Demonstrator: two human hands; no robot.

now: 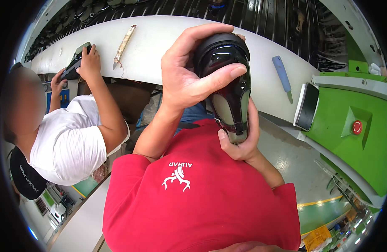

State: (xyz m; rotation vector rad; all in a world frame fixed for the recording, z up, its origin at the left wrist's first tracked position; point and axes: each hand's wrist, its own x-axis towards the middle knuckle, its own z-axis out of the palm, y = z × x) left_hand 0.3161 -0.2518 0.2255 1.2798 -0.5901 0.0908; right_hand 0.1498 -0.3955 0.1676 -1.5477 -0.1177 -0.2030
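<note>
Workers share a white curved bench (168,38). At far left a co-worker in a white shirt (69,143) presses both hands on a dark shoe part (78,61) lying on the bench's edge, and just to the right a pale-handled knife (124,42) rests on the bench top. At centre the person in the red shirt (202,201) holds a glossy black shoe (227,84) in the air above the chest, clear of the bench. The left hand (183,80) is wrapped firmly round its rounded upper end, thumb laid across the shiny front. The right hand (242,140) is cupped under the narrow lower end, fingers closed about it from behind. Judging by the polished surface, this two-handed hold looks best kept as it is, the lower hand bearing the weight and the upper hand steadying. Pressure is best spread over the finger pads rather than the nails, so that the shoe neither slips nor takes marks, and it can be turned to the light by the wrists alone. Further right a blue-handled tool (282,75) lies on the bench, then a dark screen in a white frame (308,107), then a green machine housing (361,155) with a red button (357,127). By count: two people, four hands in view, one glossy shoe, one dark shoe part, two hand tools, one screen, one red button.
</note>
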